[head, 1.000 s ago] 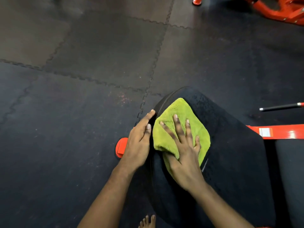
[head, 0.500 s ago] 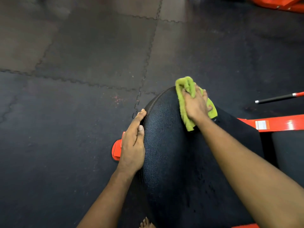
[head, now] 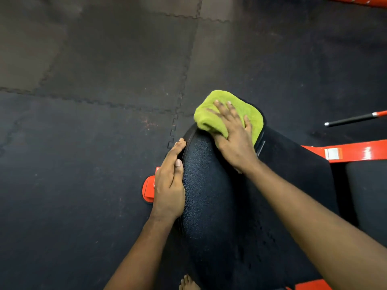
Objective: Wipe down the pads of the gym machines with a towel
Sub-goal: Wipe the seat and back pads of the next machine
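Note:
A black textured machine pad (head: 211, 197) fills the lower middle of the head view, its rounded far end pointing away from me. A lime-green towel (head: 249, 114) lies spread over that far end. My right hand (head: 234, 135) presses flat on the towel with fingers spread and straight. My left hand (head: 169, 185) rests along the pad's left edge, fingers straight, thumb on the seam. Small wet droplets show on the near part of the pad.
An orange frame bar (head: 354, 151) with a white label runs off right of the pad. An orange foot (head: 147, 189) sits on the floor left of my left hand. A black-handled bar (head: 354, 119) lies at right. Dark interlocking rubber mats (head: 94, 122) cover the floor. My bare toes (head: 187, 282) show below.
The towel went from the pad's near-middle up to its far end, bunched half a second ago, and now lies spread flat under my right hand. My left hand stayed on the pad's left edge.

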